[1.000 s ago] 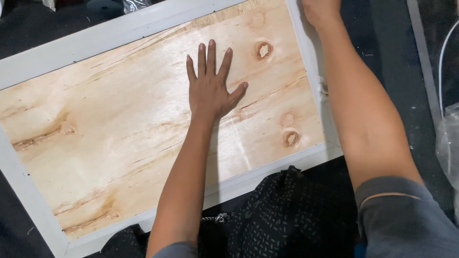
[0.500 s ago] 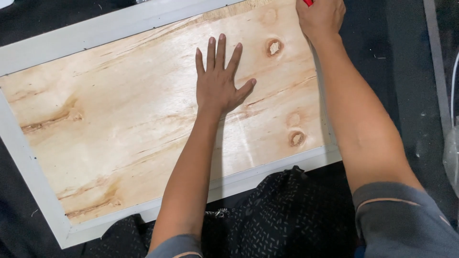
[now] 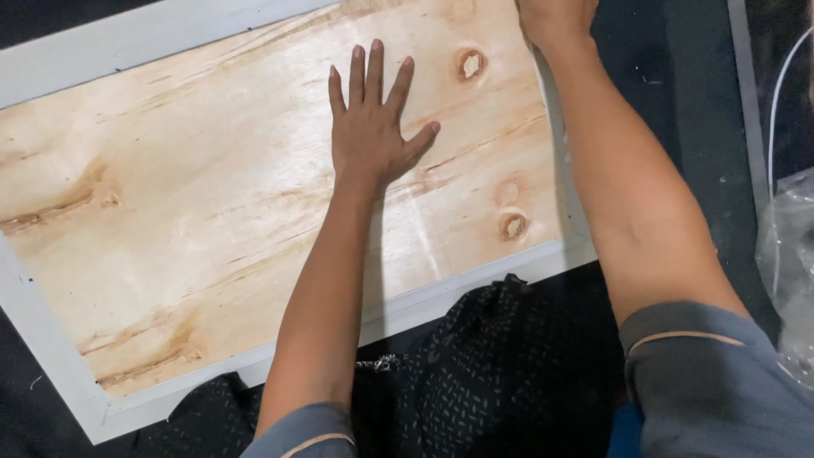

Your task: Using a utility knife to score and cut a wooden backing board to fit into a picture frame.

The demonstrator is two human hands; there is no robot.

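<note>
Two bare hands on a framed plywood panel, seen from above.

The left hand (image 3: 373,136) lies palm-down on the pale plywood panel (image 3: 212,220), fingers (image 3: 376,72) straight and spread apart, thumb out to the right, gripping nothing. The right hand (image 3: 555,19) sits at the panel's far right corner, cut by the top edge of the view, so whether its fingers are apart or closed cannot be told. The panel lies tilted across the view inside a light grey frame (image 3: 51,339) and shows dark knots (image 3: 471,63) near the right forearm. Under the frame's near edge lies black patterned cloth (image 3: 475,373). A clear plastic bag (image 3: 788,254) sits at the right margin on the dark surface (image 3: 704,127).
</note>
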